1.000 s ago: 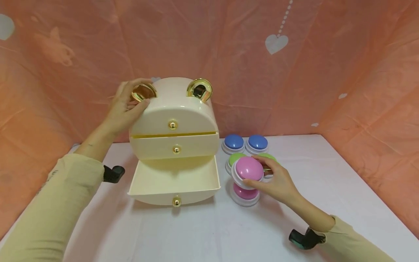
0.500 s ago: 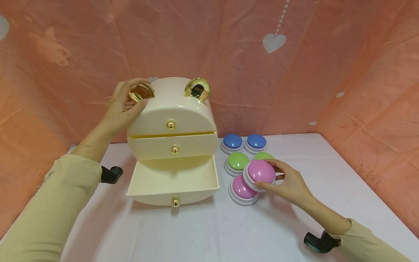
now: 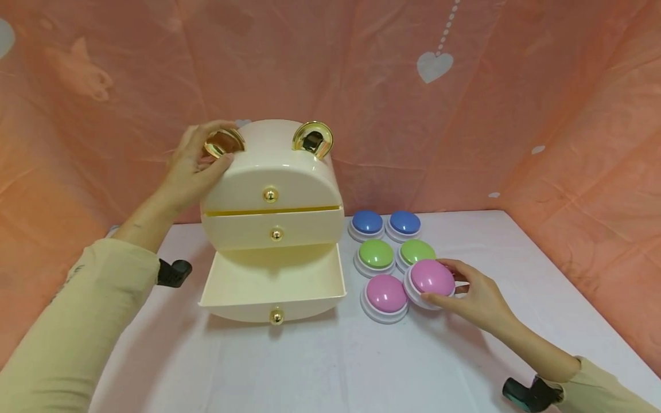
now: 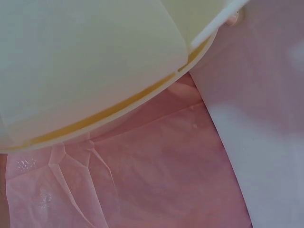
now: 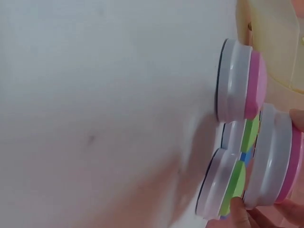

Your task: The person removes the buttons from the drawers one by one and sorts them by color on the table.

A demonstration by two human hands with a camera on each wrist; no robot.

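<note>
**Pink button being set down by bottom drawer, drawer lying open and bare**

Nearest the front edge of the table [image 3: 320,367]: showing only smooth white cloth, faintly creased.

Just behind, left of centre: bottom drawer [image 3: 272,284] of the cream drawer box [image 3: 273,189] standing pulled out, holding nothing visible. Glossy moulded plastic, half-round front, small gold ball knob.

Right of the drawer: right hand [image 3: 477,295] pinching the held pink button [image 3: 431,282] by its white rim, thumb at the front, fingers curled behind; button tilting slightly, resting on or just above the table, touching or nearly touching the second pink button [image 3: 384,295]. In the right wrist view, fingertips [image 5: 240,213] pressing the rim of the held pink button [image 5: 278,159].

Farther back: two green buttons [image 3: 395,254], then two blue buttons [image 3: 384,223] toward the back edge. All low domes, shiny coloured caps on white round bases, sitting in pairs.

Farthest: left hand [image 3: 193,166] gripping the box's rounded top at its left gold ear [image 3: 223,142], fingers curled over it, steadying the box. Upper two drawers closed.

Judging progress: drawer opened; all six buttons lying outside it, none stowed; filling and closing seemingly remaining.
</note>
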